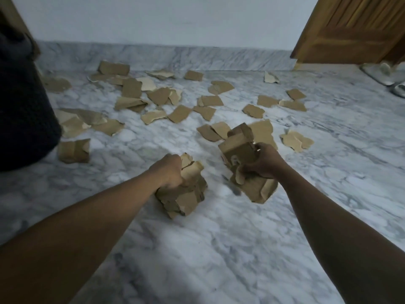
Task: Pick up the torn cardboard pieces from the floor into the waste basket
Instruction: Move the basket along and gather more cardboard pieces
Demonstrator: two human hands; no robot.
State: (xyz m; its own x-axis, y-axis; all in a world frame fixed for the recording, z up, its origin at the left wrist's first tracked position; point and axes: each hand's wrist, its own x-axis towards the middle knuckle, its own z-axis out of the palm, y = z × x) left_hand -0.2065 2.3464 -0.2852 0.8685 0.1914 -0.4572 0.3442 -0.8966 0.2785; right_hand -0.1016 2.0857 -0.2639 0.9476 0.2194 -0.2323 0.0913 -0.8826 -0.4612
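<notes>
My left hand (169, 172) is closed around a bundle of torn brown cardboard pieces (186, 194), held just above the marble floor (197, 249). To its right, my right hand (264, 162) grips a second bundle of cardboard pieces (240, 150) that sticks out above and below the fist. Several more torn cardboard pieces (179, 114) lie scattered over the floor farther away, toward the wall. A dark waste basket (19, 110) stands at the left edge, only partly in view.
A wooden door (350, 31) stands ajar at the top right, with pale sandals (385, 75) on the floor beneath it. A marble skirting (175, 55) runs along the white wall. One folded cardboard piece (73, 151) lies beside the basket.
</notes>
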